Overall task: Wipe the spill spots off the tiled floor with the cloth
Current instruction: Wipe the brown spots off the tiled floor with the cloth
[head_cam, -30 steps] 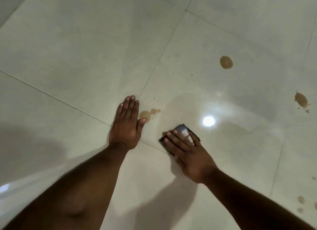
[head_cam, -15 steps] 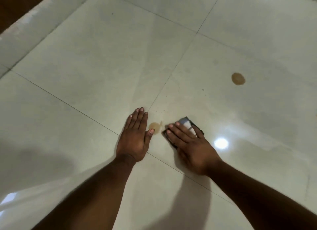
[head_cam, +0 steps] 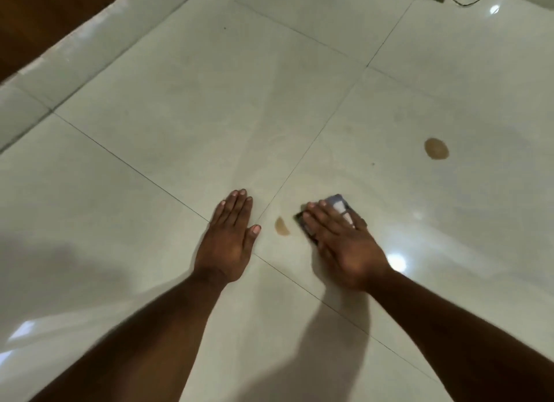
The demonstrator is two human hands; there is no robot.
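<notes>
Currently both hands are on the tiled floor [head_cam: 180, 125] at lower centre of the frame. Left hand [head_cam: 229, 236] lies flat, palm down, fingers straight and together, thumb out to the right, holding nothing. Right hand [head_cam: 338, 239] lies flat on the cloth [head_cam: 340, 205], fingers extended toward the upper left and pressing it to the tile; they are not curled round it. Cloth is dark with pale patches and shows only past the fingertips and along the hand's left edge; the remainder is covered.

Spill spots observed: one small tan crescent spot [head_cam: 281, 226] between the two hands, just left of the cloth and apart from the left thumb; one larger round spot [head_cam: 436, 148] well apart at right of centre. A faint yellowish film marks the tile above the cloth.

Other findings: a dark wooden surface [head_cam: 36, 20] fills the upper left corner beyond a pale border strip. A thin black cable [head_cam: 467, 1] loops at upper right. Bright light reflections sit on the glossy tiles at right and lower left. Shadows of both arms fall across the lower frame.
</notes>
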